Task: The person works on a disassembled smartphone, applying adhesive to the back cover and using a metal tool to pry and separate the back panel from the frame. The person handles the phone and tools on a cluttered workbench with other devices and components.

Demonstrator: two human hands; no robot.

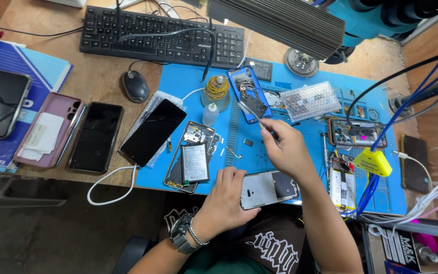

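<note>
Seen from above, a person works at a blue repair mat (300,152) laid on a wooden desk. The left hand (226,198), a metal watch (181,234) on its wrist, presses down on a silver phone back panel (267,189) at the mat's near edge, fingers closed over the panel's left end. The right hand (285,147) hovers above the middle of the mat, fingers pinched tight on thin metal tweezers (252,114) whose tips point toward an opened blue-framed phone (249,91) near the far edge. Left of the panel lies an opened phone with its battery (194,163) showing. Beside it, at the mat's left edge, rests a black phone (153,131). A black keyboard (160,36) and mouse (135,85) sit beyond the mat on the desk.
</note>
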